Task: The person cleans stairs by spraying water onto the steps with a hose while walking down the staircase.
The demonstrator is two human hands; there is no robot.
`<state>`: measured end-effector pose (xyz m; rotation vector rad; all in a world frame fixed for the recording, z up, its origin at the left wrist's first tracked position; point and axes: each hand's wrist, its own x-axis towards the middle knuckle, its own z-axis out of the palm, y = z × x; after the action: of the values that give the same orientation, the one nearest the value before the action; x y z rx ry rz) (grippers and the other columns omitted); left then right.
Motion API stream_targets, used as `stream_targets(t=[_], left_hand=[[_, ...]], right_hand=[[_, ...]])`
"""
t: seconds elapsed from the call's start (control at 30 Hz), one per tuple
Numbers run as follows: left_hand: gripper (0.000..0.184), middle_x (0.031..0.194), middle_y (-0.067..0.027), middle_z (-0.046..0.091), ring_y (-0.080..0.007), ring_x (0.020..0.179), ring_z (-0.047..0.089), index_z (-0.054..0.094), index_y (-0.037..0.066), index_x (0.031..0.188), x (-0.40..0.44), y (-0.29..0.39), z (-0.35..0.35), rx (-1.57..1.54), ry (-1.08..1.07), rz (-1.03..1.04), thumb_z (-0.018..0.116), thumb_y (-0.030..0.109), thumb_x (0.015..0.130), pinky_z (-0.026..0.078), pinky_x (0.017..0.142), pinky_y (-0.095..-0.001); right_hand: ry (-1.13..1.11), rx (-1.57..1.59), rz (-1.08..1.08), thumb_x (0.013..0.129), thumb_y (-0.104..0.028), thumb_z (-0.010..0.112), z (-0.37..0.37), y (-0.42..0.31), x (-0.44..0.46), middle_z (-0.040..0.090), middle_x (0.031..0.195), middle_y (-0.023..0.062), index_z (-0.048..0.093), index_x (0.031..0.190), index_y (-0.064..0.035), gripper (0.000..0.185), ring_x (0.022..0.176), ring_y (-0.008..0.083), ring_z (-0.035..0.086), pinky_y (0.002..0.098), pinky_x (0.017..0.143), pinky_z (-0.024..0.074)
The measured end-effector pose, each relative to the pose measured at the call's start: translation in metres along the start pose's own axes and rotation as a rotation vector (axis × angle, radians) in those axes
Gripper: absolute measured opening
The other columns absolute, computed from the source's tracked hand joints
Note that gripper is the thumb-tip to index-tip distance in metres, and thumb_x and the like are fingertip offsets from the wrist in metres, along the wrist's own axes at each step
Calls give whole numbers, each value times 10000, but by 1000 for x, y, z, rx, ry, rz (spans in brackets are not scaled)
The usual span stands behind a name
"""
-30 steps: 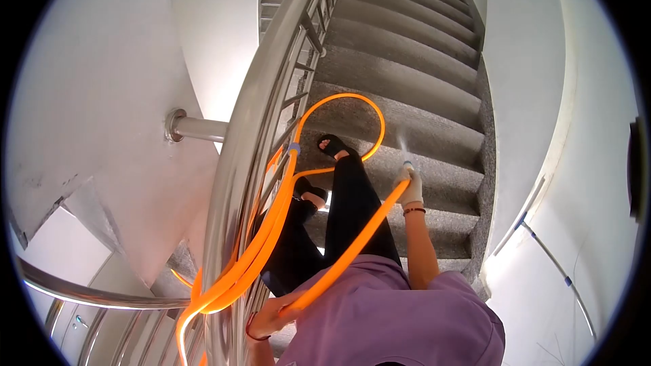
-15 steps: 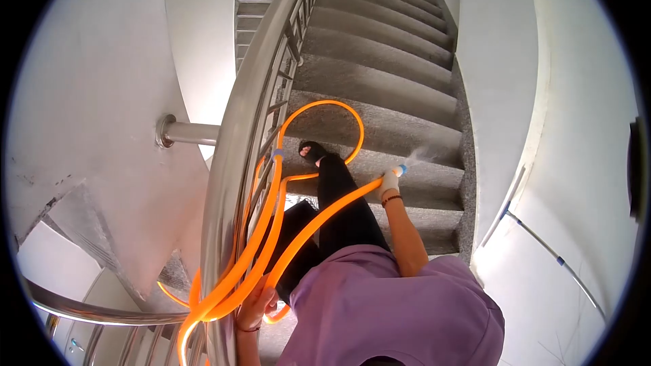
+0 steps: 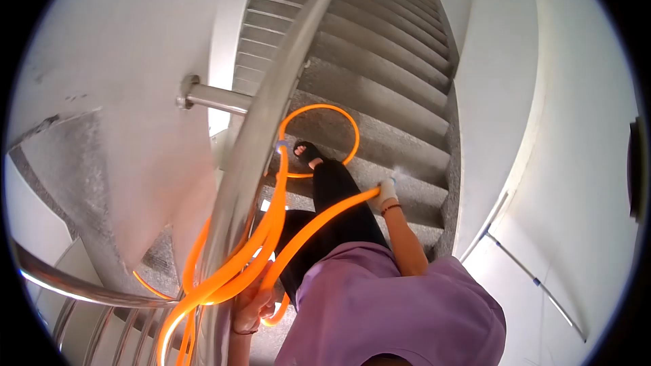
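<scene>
Indoor stairwell, curved layout; can't tell if the building is residential or public. Grey speckled steps [image 3: 390,91] climb between a shiny tubular metal handrail [image 3: 277,81] and a curved white wall [image 3: 498,95]. Second flight [image 3: 271,24] visible past the handrail, plus a barred metal railing [image 3: 81,289] lower left.

Orange hose [image 3: 325,216] in right-hand fingers [image 3: 387,190]

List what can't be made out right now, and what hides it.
All in the head view:
Hose tip: mostly covered by the gloved right hand; shape unclear.
Orange hose: lower lengths run off the bottom edge; where they lead isn't shown.
Spray: too faint and blurred to trace where it lands.
Dark object, far right: merges into the black lens border; I can't identify it.
</scene>
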<state>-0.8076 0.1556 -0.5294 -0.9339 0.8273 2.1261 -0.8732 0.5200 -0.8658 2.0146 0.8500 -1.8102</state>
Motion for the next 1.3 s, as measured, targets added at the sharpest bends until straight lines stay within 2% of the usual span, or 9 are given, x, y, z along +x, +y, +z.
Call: stream_targets(t=[0.07, 0.23, 0.33, 0.5, 0.6, 0.83, 1.1, 1.2, 1.3], left_hand=[[485, 643, -15, 427, -33, 428, 324, 309, 53, 1297, 5, 2, 9, -80, 26, 2, 496, 111, 854, 285, 399, -150], [450, 679, -29, 477, -32, 452, 403, 350, 42, 1274, 18, 0, 24, -182, -43, -50, 498, 102, 853, 362, 423, -131], [462, 652, -30, 480, -27, 451, 422, 339, 36, 1280, 30, 0, 50, -166, 30, -63, 498, 84, 848, 370, 422, -130], [465, 580, -22, 454, -39, 464, 413, 340, 27, 1278, 46, 8, 89, 100, 18, -91, 478, 50, 835, 343, 418, -141], [492, 634, 2, 438, -43, 481, 355, 372, 23, 1262, 52, 10, 113, 431, 213, -161, 508, 70, 792, 276, 447, -144], [507, 683, 4, 478, -33, 525, 403, 374, 21, 1262, 55, 9, 106, 747, 82, -242, 527, 104, 786, 289, 472, -139], [507, 647, -26, 489, -59, 494, 415, 340, -7, 1272, 51, 9, 91, 609, -27, -156, 527, 79, 808, 316, 442, -162], [497, 642, -37, 498, -61, 479, 419, 334, -7, 1274, 49, 11, 93, 610, -47, -131, 512, 52, 814, 322, 421, -165], [497, 638, -38, 503, -58, 470, 425, 333, -5, 1275, 51, 15, 91, 611, -74, -102, 506, 37, 811, 327, 412, -161]], right_hand=[[-16, 147, 2, 754, -158, 436, 0, 1, 6, 380, 607, 32, 376, 681, -91, 116, 508, 161, 392, 281, 496, 375], [-113, 400, 72, 779, -145, 425, -17, -24, -17, 392, 619, 35, 389, 693, -71, 119, 510, 163, 396, 275, 493, 383], [21, 363, -145, 833, -139, 367, -48, -26, 2, 477, 716, 116, 405, 824, -30, 116, 548, 187, 455, 346, 514, 444], [133, 429, -257, 820, -113, 395, -82, -45, -10, 496, 740, 109, 404, 847, -45, 74, 545, 180, 463, 331, 488, 434], [99, 573, -287, 803, -110, 417, -95, -59, -21, 453, 645, 67, 409, 847, -59, 67, 484, 158, 422, 294, 440, 383], [-22, 637, -205, 805, -125, 428, -120, -72, -17, 414, 631, 38, 404, 833, -62, 73, 467, 129, 396, 268, 422, 358], [-3, 639, -281, 787, -133, 467, -97, -82, -10, 388, 595, 21, 393, 731, -85, 105, 442, 133, 385, 254, 398, 338], [-49, 615, -278, 809, -118, 455, -97, -82, -4, 429, 645, 59, 409, 876, -26, 122, 479, 147, 421, 261, 434, 379], [-4, 620, -302, 782, -128, 479, -95, -77, -25, 391, 596, 21, 393, 766, -85, 97, 448, 134, 395, 249, 409, 343]])
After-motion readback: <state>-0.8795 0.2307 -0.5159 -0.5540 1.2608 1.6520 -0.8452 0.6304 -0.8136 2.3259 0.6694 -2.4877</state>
